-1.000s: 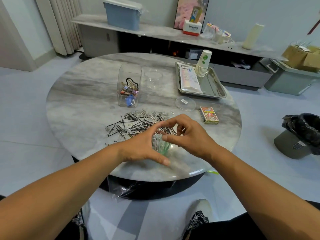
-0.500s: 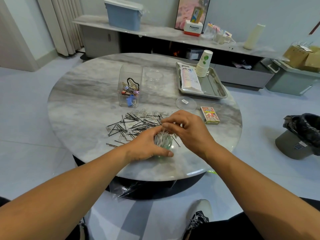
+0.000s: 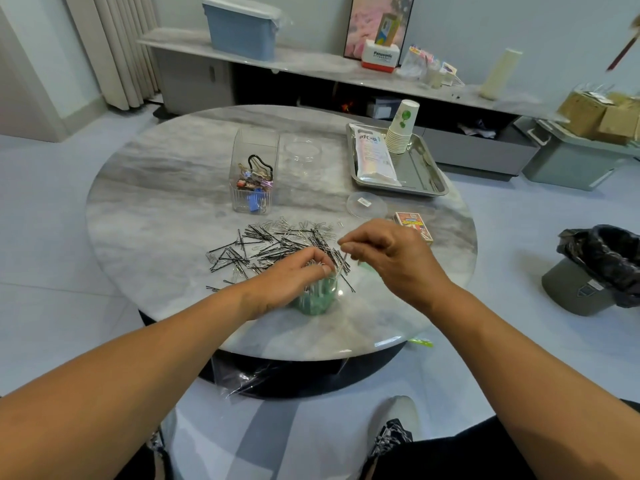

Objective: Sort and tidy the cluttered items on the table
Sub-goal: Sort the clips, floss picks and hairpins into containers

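Head view: left hand [image 3: 294, 275] cups green jar [image 3: 317, 299] (upright); right hand [image 3: 391, 258] pinches 1 pin [image 3: 344, 261].

It looks like a home living room: a round marble coffee table [image 3: 166, 188] sits low at the centre, with a long low sideboard [image 3: 311, 69] at twelve o'clock, pleated curtains [image 3: 114, 46] at eleven, a framed picture [image 3: 367, 22] leaning against the wall, and pale floor tiles [image 3: 45, 237].
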